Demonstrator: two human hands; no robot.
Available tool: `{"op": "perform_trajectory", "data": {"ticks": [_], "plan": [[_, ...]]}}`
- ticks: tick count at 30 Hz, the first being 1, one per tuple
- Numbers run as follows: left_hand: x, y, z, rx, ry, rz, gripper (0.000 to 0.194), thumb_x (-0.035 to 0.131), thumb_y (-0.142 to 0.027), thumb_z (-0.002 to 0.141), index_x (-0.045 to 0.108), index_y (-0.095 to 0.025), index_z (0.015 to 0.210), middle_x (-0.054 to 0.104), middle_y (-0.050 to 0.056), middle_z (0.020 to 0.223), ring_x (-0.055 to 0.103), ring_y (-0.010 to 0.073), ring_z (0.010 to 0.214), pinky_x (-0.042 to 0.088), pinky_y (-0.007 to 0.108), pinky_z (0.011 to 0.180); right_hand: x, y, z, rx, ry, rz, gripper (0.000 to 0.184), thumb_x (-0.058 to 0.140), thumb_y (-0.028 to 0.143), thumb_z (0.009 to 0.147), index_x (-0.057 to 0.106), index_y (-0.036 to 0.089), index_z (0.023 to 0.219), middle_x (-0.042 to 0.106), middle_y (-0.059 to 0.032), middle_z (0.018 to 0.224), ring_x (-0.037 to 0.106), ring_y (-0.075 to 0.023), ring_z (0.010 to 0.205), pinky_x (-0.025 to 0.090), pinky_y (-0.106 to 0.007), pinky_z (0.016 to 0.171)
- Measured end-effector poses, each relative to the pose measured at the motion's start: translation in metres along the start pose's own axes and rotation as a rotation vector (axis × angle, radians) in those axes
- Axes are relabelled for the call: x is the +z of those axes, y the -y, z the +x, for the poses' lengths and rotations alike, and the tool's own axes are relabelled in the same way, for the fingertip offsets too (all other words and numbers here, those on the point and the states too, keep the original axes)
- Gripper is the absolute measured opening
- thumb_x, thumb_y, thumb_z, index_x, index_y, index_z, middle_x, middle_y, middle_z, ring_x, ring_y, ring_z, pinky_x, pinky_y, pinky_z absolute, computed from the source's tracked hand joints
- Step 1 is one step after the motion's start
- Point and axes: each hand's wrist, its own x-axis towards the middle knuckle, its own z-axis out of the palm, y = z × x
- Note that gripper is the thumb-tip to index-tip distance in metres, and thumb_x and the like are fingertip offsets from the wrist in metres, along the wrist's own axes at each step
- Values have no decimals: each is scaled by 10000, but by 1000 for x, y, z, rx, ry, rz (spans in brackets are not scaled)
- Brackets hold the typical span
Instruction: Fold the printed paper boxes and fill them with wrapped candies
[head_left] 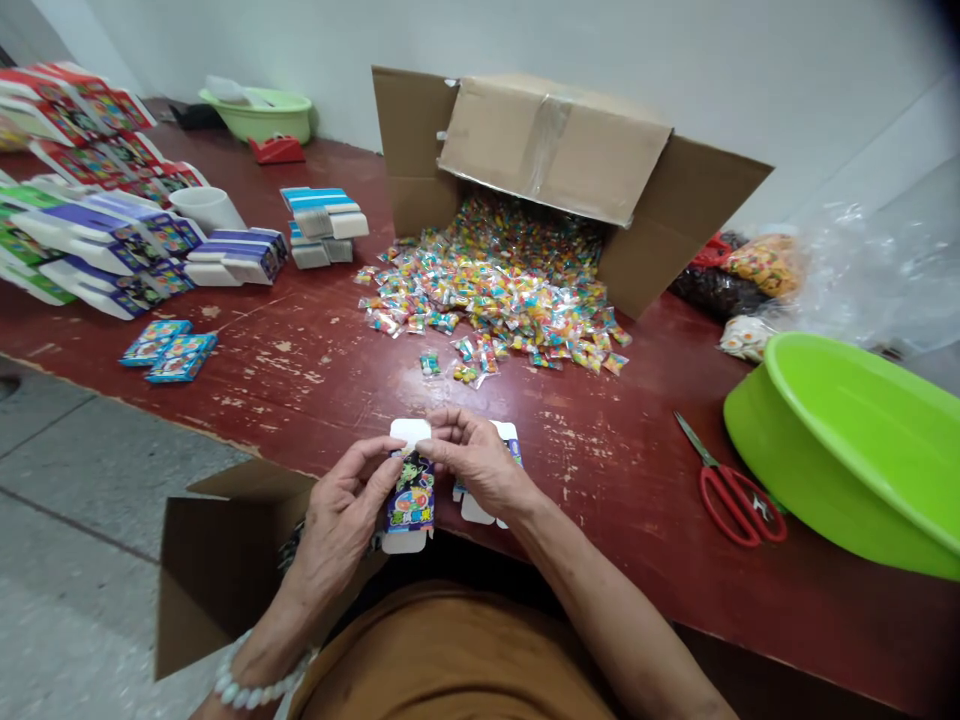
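Observation:
My left hand [346, 508] and my right hand [477, 462] together hold a small printed carton [410, 492] with white end flaps, upright above the near edge of the red table [300, 370]. The fingers of both hands pinch its upper part. More flat cartons [510, 436] lie under my right hand. A heap of small wrapped candies [495, 290] spills out of a tipped cardboard box [555, 150] further back.
Red-handled scissors [731, 490] and stacked green basins [855, 440] lie at the right. Piles of flat printed cartons [90, 230] fill the left side, with two small blue boxes [169, 350] near them. An open cardboard box [217, 550] stands on the floor at my left.

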Motion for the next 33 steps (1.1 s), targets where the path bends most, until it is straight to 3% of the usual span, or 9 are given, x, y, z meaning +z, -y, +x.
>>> {"op": "perform_trajectory", "data": {"ticks": [5,8,11,13,16,19,25,29,33], "plan": [[5,-7,-2,-14,-39,-135,482,850,-404,721,576,-261,1091,746,-24,843,685,151,692,554,221,622,-2,-5,-2,-177,89,-221,231,777,400,770,693,186,797,679,8,712,589,-114,603,469,-230,569],[7,-11,-4,-198,60,-288,553,823,-470,738,554,-231,1156,746,0,820,702,172,650,577,257,587,0,-6,-7,-397,-5,-389,196,737,388,823,708,197,791,694,-20,788,631,-150,739,505,-266,679],[10,-13,-5,-394,194,-364,497,731,-583,786,647,-136,987,744,77,779,706,199,593,593,299,570,3,-2,-12,-524,2,-588,202,680,383,884,725,198,815,684,-27,790,633,-155,780,496,-278,736],[11,-13,-5,-453,175,-372,471,673,-598,828,656,-133,906,722,70,696,667,180,494,565,284,486,4,1,-13,-500,20,-639,274,626,397,924,711,187,770,680,-26,755,626,-142,741,495,-269,726],[13,-11,-3,-416,111,-349,461,629,-608,856,663,-149,889,705,46,653,631,155,436,522,248,421,3,3,-10,-304,87,-515,262,625,408,912,701,177,813,692,-11,739,612,-111,601,502,-242,610],[15,-9,0,-373,100,-315,564,648,-701,782,679,-140,841,704,46,640,630,148,440,508,227,419,1,3,-3,-182,147,-424,215,692,373,848,716,176,932,694,4,722,605,-95,525,474,-212,515],[13,-7,1,-380,106,-283,681,680,-787,665,702,-117,784,708,56,618,613,136,437,495,217,419,2,4,6,-55,80,-345,227,713,388,793,668,166,800,646,24,614,568,-93,455,387,-187,423],[12,-8,0,-349,60,-269,682,761,-756,593,710,-118,828,718,51,623,607,133,442,497,216,421,3,2,8,-207,73,-418,168,701,336,802,686,169,784,708,-15,742,622,-117,605,474,-218,545],[10,-6,-3,-339,47,-292,717,787,-693,634,713,-133,1076,724,47,634,618,143,470,510,220,434,-2,7,6,-330,268,-482,166,674,310,854,663,176,758,747,-44,906,661,-148,793,512,-257,699]]}}
